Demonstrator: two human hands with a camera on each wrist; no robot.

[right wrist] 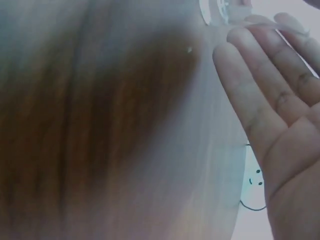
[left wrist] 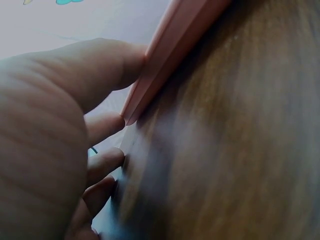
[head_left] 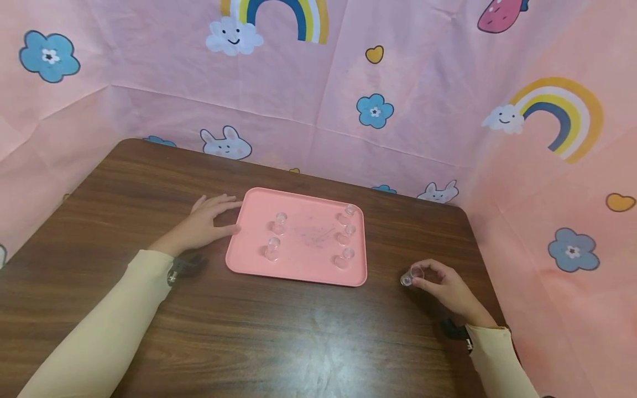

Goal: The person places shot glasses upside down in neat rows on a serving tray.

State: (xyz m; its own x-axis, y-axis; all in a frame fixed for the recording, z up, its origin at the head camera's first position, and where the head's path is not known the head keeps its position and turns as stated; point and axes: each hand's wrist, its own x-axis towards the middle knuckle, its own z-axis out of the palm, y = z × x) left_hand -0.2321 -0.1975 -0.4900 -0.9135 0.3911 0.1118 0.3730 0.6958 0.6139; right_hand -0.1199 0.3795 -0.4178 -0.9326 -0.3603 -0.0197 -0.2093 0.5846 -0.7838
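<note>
My right hand [head_left: 450,287] pinches a small clear cup [head_left: 409,277] between thumb and fingers, tilted over the table to the right of the pink tray [head_left: 298,271]. In the right wrist view only part of that cup [right wrist: 214,11] shows at the top, by the fingertips. On the left, my left hand [head_left: 201,224] touches the tray's left rim with thumb and forefinger, fingers mostly straight. The left wrist view shows the thumb against the tray's edge [left wrist: 165,55]. Two similar clear cups [head_left: 272,250] stand on the tray's left part, and three more [head_left: 343,258] line its right side.
The brown wooden table [head_left: 278,337] carries the tray near its middle. A pink cloth [head_left: 293,88] printed with rainbows, flowers and rabbits hangs behind the table and along its sides.
</note>
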